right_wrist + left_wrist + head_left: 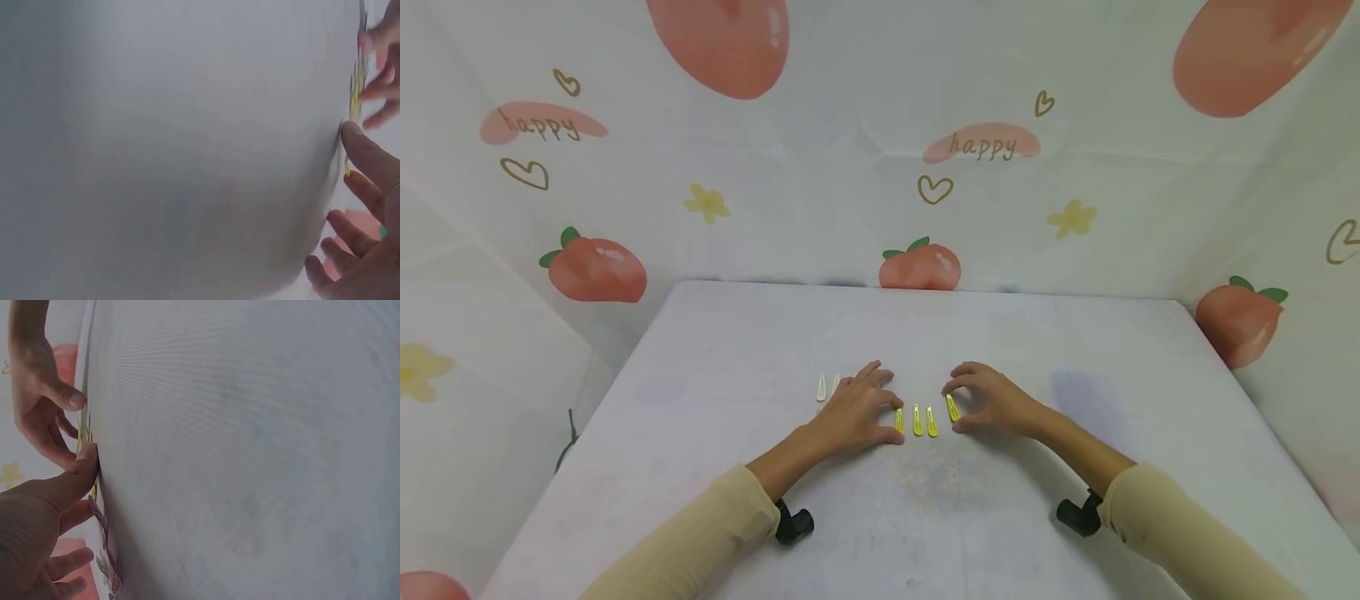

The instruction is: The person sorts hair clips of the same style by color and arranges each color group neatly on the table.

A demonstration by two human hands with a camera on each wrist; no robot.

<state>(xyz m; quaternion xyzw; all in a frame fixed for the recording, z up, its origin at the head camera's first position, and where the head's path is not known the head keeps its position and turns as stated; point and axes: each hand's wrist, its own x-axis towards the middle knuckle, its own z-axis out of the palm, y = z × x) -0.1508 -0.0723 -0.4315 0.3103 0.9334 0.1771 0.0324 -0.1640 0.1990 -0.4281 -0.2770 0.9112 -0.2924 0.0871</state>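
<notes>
My left hand [857,410] holds a yellow snap hair clip [899,420] lengthwise between thumb and index finger, down at the table. To the right, my right hand [996,402] pinches another yellow hair clip [952,407], slightly tilted, by its two ends. Between the hands, two more yellow hair clips [917,420] lie side by side. Whitish hair clips [821,387] lie beyond the left hand, which partly covers that row. Purplish hair clips [105,534] show beneath the left fingers in the left wrist view; the head view hides them.
The white tabletop [737,350] reaches back to a hanging cloth [820,192] printed with peaches and hearts. Black wrist mounts [793,525] stick out near both sleeves. A dark cord [567,442] hangs beyond the table's left edge.
</notes>
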